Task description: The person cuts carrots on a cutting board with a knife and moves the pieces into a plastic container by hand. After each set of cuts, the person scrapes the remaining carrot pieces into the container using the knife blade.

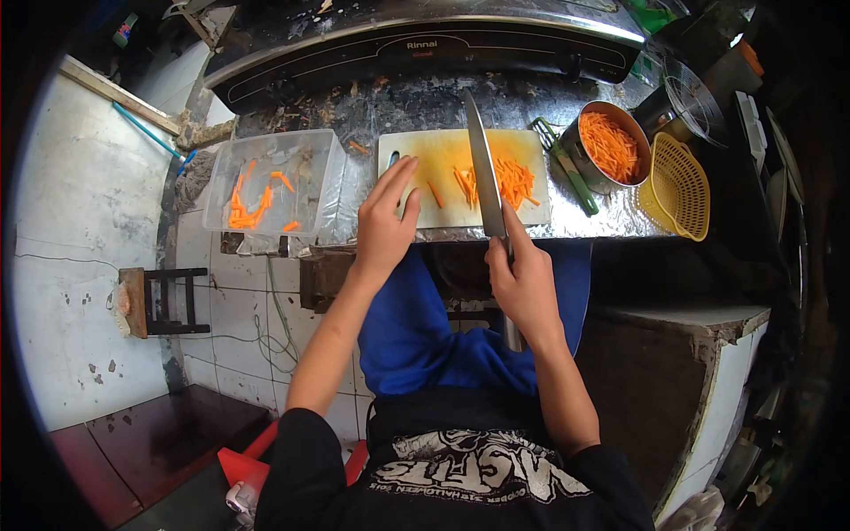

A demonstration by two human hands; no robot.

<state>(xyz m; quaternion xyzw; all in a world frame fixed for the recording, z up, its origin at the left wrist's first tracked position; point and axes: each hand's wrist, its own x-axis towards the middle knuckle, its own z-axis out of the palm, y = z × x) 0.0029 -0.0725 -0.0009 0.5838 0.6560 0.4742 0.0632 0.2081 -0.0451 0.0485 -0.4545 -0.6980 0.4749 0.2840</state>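
Note:
My right hand is closed round the handle of a large kitchen knife. Its long blade points away from me over the cutting board, which is stained orange. Carrot sticks lie in a pile on the board, on both sides of the blade. My left hand rests at the board's left edge, fingers stretched out, holding nothing. One loose carrot stick lies between that hand and the pile. Left of the board, a clear plastic container has some carrot pieces in it.
A metal pot full of carrot strips stands right of the board, with a green-handled peeler beside it. Further right is a yellow basket. A Rinnai gas stove borders the back. A small stool stands at left.

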